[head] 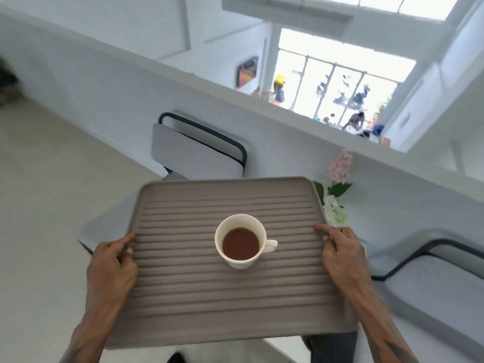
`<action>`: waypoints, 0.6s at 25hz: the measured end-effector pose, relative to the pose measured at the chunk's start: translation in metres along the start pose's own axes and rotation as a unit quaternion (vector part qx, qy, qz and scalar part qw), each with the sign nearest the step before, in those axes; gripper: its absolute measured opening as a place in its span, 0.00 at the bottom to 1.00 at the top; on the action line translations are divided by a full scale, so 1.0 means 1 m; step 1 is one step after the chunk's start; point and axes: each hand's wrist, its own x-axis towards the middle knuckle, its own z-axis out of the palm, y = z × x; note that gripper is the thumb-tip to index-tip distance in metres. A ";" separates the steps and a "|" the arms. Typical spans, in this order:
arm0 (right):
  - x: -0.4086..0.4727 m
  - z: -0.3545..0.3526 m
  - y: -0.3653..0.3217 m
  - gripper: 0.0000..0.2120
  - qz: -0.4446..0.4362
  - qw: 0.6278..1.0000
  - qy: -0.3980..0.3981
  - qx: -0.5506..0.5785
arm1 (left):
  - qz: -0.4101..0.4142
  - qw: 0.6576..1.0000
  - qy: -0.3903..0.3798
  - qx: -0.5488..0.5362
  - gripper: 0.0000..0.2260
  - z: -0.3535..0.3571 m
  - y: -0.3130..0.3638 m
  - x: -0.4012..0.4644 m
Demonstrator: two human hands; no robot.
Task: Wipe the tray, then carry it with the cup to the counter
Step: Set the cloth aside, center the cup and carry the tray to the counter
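Observation:
A taupe ribbed tray (183,305) is held up in the air in front of me, level, above a grey table. A white cup (242,242) of brown drink stands upright near the tray's middle, its handle pointing right. My left hand (111,265) grips the tray's left edge, thumb on top. My right hand (341,255) grips the right edge the same way. No cloth is in view.
A grey table (104,229) lies under the tray. A grey chair (199,150) with a dark frame stands beyond it, another chair (429,271) at the right. Pink and white flowers (336,189) stand by the tray's far right corner. A white half wall (262,119) runs behind.

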 end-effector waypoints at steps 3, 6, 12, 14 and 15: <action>-0.003 -0.001 -0.052 0.14 -0.060 0.998 -0.030 -0.004 | -0.036 0.998 0.040 0.011 0.17 -0.065 -0.021 -0.018; -0.012 0.012 -0.112 0.15 -0.115 0.992 -0.051 -0.003 | -0.069 0.994 0.082 0.016 0.16 -0.133 -0.054 -0.033; -0.065 0.076 -0.274 0.15 -0.227 0.965 -0.129 -0.004 | -0.103 0.976 0.185 0.048 0.17 -0.300 -0.138 -0.057; -0.094 0.103 -0.329 0.15 -0.249 0.957 -0.148 0.007 | -0.114 0.968 0.215 0.059 0.17 -0.359 -0.172 -0.064; -0.110 0.118 -0.356 0.16 -0.257 0.953 -0.159 0.016 | -0.121 0.964 0.227 0.067 0.17 -0.387 -0.189 -0.069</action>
